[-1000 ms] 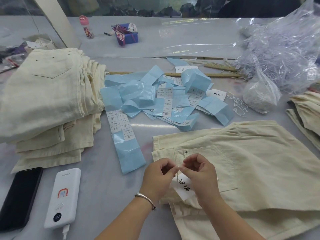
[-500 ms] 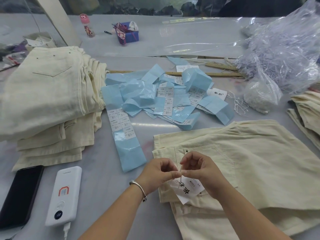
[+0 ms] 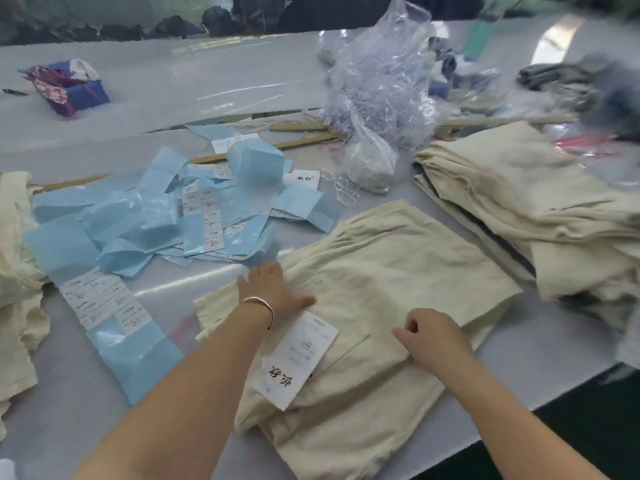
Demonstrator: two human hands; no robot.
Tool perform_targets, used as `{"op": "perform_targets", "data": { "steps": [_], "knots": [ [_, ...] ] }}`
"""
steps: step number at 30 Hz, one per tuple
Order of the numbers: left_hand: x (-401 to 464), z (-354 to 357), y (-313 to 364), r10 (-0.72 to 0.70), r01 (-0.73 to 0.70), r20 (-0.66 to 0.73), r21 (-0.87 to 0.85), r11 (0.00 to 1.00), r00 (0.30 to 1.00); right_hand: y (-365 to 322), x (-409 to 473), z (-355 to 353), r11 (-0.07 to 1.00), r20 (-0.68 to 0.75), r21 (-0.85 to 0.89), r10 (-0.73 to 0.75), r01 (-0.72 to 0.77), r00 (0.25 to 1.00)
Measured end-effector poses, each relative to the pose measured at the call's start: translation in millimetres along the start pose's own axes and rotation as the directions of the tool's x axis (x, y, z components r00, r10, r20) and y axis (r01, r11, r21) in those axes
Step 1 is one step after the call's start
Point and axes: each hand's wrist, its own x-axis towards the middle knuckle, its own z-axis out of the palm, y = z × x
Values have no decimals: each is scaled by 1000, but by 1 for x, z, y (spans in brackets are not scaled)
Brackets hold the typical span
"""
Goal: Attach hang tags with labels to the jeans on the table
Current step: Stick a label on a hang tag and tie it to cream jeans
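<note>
A folded pair of cream jeans [image 3: 398,268] lies in front of me on the grey table [image 3: 86,403]. A white hang tag [image 3: 298,358] with black characters rests on the jeans near their left edge. My left hand [image 3: 273,289], with a silver bangle at the wrist, lies on the jeans' left part, thumb spread; its fingers are blurred and partly hidden. My right hand [image 3: 433,337] rests on the jeans' right part with fingers curled at the fabric; whether it grips the cloth is unclear.
Blue backing strips with white labels [image 3: 145,230] litter the table's left middle. A stack of cream jeans [image 3: 540,209] sits at the right, another pile [image 3: 14,265] at the left edge. Clear bags of tag strings [image 3: 377,95] stand behind. Loose strings [image 3: 343,192] and a spare tag [image 3: 302,179] lie nearby.
Both hands have let go of the tag's string and moved apart onto the jeans. The tag now lies flat. My view has swung to the right.
</note>
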Motion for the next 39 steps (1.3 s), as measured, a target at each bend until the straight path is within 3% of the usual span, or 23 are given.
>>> {"op": "perform_targets", "data": {
  "steps": [2,5,6,8,11,12,14,16,18,21,24,27,30,32,35,38,39],
  "knots": [
    [5,3,-4,6,-5,-14,27,1000,1000,27,-13,-11,971,39,-161,186,-177,982],
    [0,5,0,61,-60,-61,14,998,996,47,-37,-11,941,122,-166,315,-294,941],
    [-5,5,3,73,-74,-58,-31,997,996,50,-42,-8,946,142,-105,320,-307,937],
    [-20,6,8,78,-77,5,-125,989,997,50,-47,2,914,174,175,336,-365,926],
    [-46,9,9,126,-72,139,-338,938,982,40,-54,19,705,225,604,297,-372,928],
    [-55,9,8,151,-29,206,-497,867,967,36,-55,22,664,232,657,272,-357,934],
    [-71,6,5,216,215,420,-764,608,881,30,-58,24,639,259,691,218,-338,941],
    [-88,1,-1,310,442,578,-797,411,755,30,-56,23,620,274,723,147,-304,950],
    [-98,-2,-4,378,497,600,-799,340,705,29,-54,16,618,229,752,81,-229,970],
    [-107,-12,1,423,506,569,-822,262,705,19,-42,-8,660,97,751,-64,-31,993],
    [-109,-35,23,456,446,475,-877,176,753,11,-29,-58,715,-14,686,-177,138,984],
    [-108,-77,72,481,320,325,-943,96,814,16,-12,-131,814,-155,499,-255,298,954],
    [-106,-126,144,485,98,86,-995,1,870,29,5,-216,860,-361,303,-295,411,884],
    [-105,-160,198,467,-91,-104,-995,-51,878,43,14,-274,851,-507,206,-329,482,797],
    [-103,-209,278,438,-350,-354,-932,-92,827,69,24,-359,820,-675,88,-368,566,639],
    [-102,-245,350,414,-540,-560,-823,-178,718,102,33,-441,699,-790,189,-308,689,530],
    [-101,-252,373,417,-572,-603,-792,-214,680,115,37,-466,726,-836,131,-284,675,469]
  ]
}}
